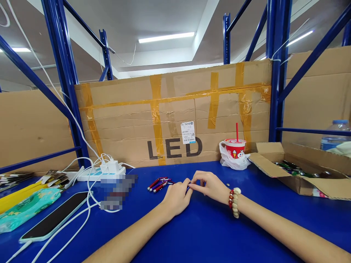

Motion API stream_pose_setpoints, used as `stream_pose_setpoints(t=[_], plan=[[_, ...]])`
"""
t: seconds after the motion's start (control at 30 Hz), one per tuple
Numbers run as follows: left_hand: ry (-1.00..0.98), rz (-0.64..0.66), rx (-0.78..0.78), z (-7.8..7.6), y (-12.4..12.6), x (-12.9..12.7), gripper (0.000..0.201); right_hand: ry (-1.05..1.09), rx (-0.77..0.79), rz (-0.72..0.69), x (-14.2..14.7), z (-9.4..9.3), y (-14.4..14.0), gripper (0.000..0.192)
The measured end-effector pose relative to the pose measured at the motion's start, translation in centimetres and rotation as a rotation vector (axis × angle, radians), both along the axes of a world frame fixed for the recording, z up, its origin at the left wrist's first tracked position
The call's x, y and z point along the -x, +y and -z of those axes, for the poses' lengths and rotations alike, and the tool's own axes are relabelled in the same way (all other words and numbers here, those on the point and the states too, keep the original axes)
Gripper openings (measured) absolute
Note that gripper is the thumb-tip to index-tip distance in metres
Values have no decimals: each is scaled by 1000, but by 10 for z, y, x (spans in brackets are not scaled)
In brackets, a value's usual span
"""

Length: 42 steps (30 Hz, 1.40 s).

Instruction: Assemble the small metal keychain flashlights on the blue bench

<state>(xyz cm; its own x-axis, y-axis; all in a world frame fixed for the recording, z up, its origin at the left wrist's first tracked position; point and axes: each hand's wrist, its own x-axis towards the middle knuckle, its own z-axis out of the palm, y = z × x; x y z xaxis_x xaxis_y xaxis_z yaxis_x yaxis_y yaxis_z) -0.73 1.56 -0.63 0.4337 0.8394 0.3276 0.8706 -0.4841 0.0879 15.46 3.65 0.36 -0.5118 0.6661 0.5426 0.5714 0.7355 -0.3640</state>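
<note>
My left hand (177, 197) and my right hand (210, 186) meet at the middle of the blue table (208, 233), fingertips pinched together on a small dark pen-like item (189, 187) that is mostly hidden between them. A bead bracelet (234, 202) circles my right wrist. Just left of my hands lies a small bunch of red and purple pen-like items (159, 183) on the table.
An open cardboard box (301, 171) with more small items sits at right, beside a red cup with a straw (235, 148) in a plastic bag. At left lie a phone (53, 221), white cables, a power strip (101, 171) and a tissue pack (27, 208). A cardboard wall marked LED (175, 117) backs the table.
</note>
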Motion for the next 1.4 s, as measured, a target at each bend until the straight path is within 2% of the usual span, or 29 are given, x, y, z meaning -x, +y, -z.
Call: stream_pose_setpoints(t=[0.27, 0.4, 0.57, 0.7, 0.93, 1.4], plan=[[-11, 1, -18, 2, 1, 0, 22, -62, 20, 62, 1, -1, -3, 25], [2, 2, -22, 1, 1, 0, 20, -59, 62, 39, 3, 0, -3, 25], [23, 3, -26, 0, 0, -1, 15, 41, 180, -49, 3, 7, 1, 34], [35, -10, -16, -2, -1, -1, 16, 139, 219, -43, 4, 14, 6, 37], [-14, 3, -27, -1, -2, -1, 20, 305, 504, 24, 11, 15, 6, 43], [-28, 32, -11, 2, 2, 0, 20, 269, 571, -60, 9, 17, 8, 41]])
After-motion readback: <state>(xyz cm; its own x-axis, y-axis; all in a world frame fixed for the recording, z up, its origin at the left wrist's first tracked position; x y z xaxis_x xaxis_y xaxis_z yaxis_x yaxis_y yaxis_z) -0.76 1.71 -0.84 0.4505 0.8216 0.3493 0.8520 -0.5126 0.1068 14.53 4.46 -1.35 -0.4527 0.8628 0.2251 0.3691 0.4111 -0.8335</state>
